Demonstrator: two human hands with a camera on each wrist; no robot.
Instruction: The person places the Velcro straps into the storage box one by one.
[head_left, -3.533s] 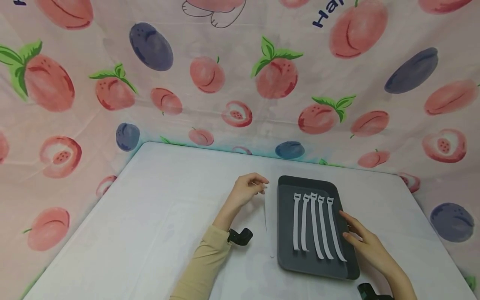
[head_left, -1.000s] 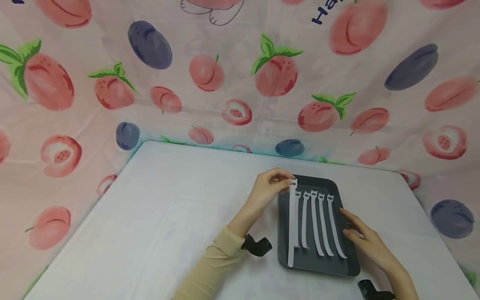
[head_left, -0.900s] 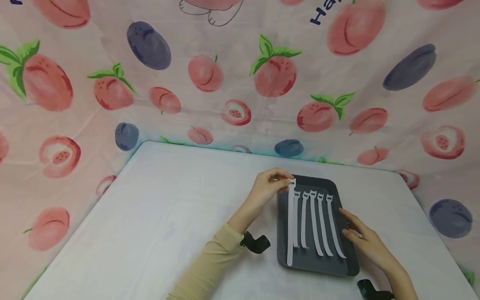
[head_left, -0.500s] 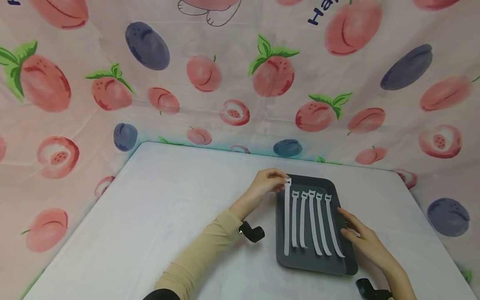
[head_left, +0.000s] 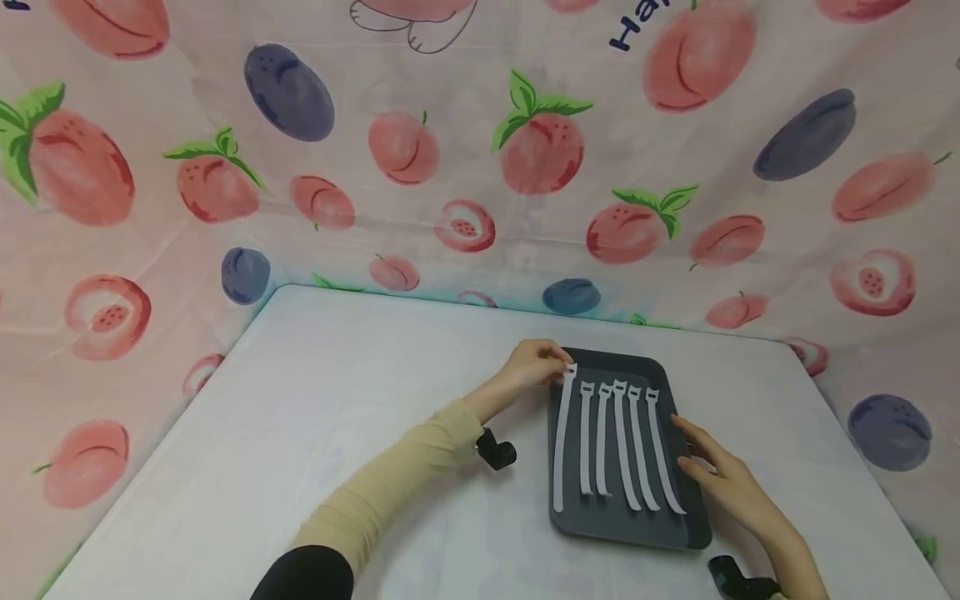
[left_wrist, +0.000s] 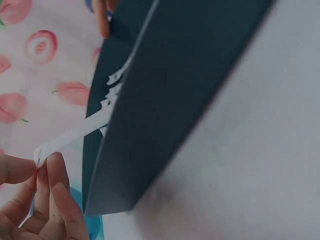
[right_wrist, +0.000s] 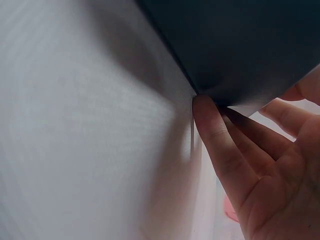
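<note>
My left hand (head_left: 531,365) pinches the slotted head of a white hook-and-loop cable tie (head_left: 562,446) between thumb and fingers. That tie hangs along the left inner side of a dark grey tray (head_left: 611,529), its tail low in it; the left wrist view shows its head end raised above the rim. Several similar white cable ties (head_left: 603,442) lie lengthwise in a row to its right, heads toward the far end. At the tray's right edge, my right hand (head_left: 731,487) holds the rim; the right wrist view shows fingertips (right_wrist: 204,102) low against its side.
The tray rests on a white-covered table (head_left: 360,400), right of the middle. A fruit-printed cloth (head_left: 465,167) rises behind the table and at its sides. Each wrist carries a black camera, such as the left one (head_left: 497,450).
My left hand brought the cable tie from the table left of the tray to over the tray, then shifted slightly left as the tie's tail lowered and slanted. The right hand stayed at the rim.
</note>
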